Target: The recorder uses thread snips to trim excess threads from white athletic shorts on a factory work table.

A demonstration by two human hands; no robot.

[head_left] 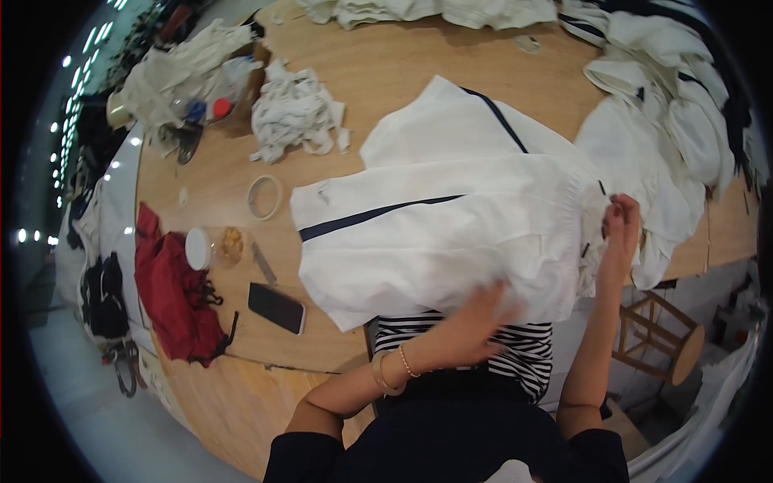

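Left hand (475, 322) spread flat and blurred, right hand (622, 221) raised, fingers pinched

Around the white garment (451, 233) on the table (386, 72):
- hands on it: 2, left (475, 322), right (622, 225)
- phone (276, 307), left: 1
- tape roll (264, 197), left: 1
- jar (213, 247), left: 1
- red cloth (173, 294), far left: 1
- stool (660, 338), lower right: 1
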